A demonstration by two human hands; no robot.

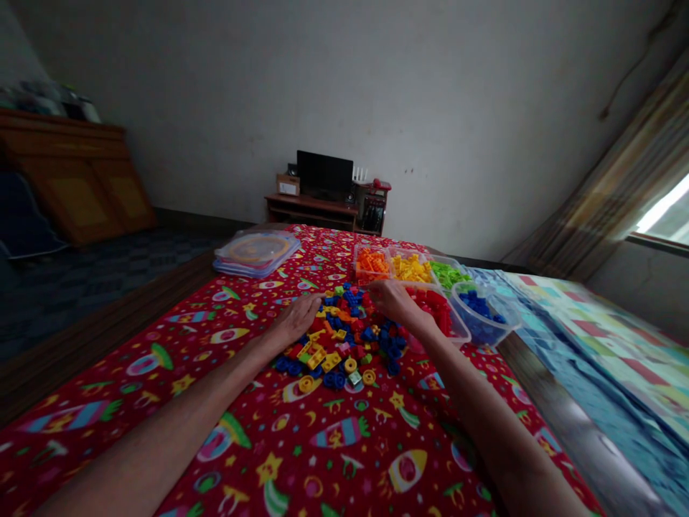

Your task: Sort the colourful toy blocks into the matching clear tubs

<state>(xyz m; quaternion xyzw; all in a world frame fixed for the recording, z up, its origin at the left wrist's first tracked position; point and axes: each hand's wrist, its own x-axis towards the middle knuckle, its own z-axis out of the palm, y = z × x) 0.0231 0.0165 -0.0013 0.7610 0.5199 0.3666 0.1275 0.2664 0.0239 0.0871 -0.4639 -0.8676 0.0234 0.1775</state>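
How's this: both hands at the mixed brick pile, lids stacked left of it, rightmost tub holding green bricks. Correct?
Wrong on the color: the head view shows blue bricks in the rightmost tub, not green. Rest stands: left hand and right hand at the pile, lids stacked left of it.

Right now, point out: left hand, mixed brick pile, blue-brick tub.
Left hand [298, 317], head view, back of the hand.
Mixed brick pile [340, 334], head view, its middle.
Blue-brick tub [485, 334], head view, near wall.
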